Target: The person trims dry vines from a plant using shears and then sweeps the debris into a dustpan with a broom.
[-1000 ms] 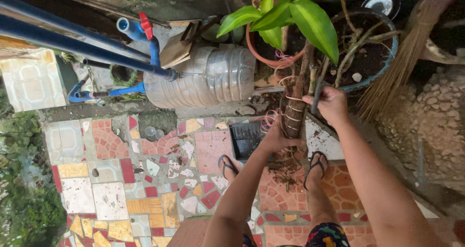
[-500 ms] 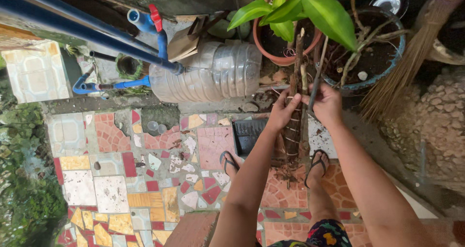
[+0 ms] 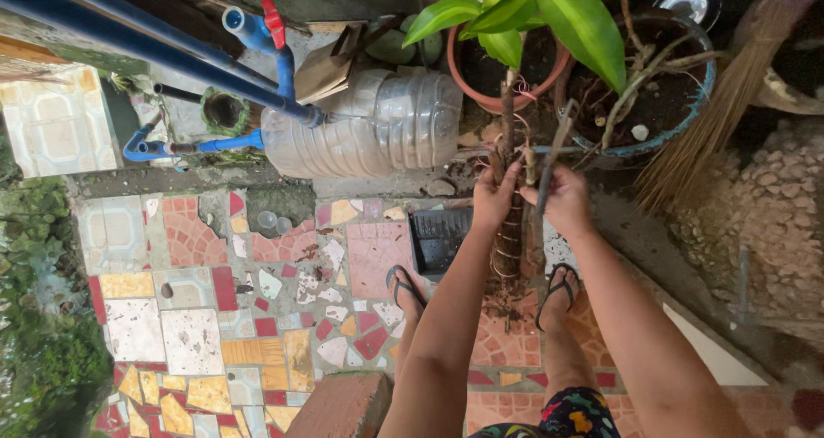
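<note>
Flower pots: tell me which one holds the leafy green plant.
The terracotta-orange pot, left of the blue-rimmed pot, which holds only soil and bare stems.

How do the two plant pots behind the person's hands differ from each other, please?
The terracotta pot is orange-brown and smaller; the blue-rimmed pot is wider and dark. The terracotta pot carries broad green leaves, while the blue-rimmed pot holds only bare, leafless stems. Both are round, filled with dark soil and stand upright side by side.

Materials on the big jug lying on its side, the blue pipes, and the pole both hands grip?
Jug: clear ribbed plastic, see-through. Pipes: likely rigid plastic, smooth, moulded joints. Pole: rough brown wood or bark, ringed with pale cord, gripped by left hand and right hand.
</note>
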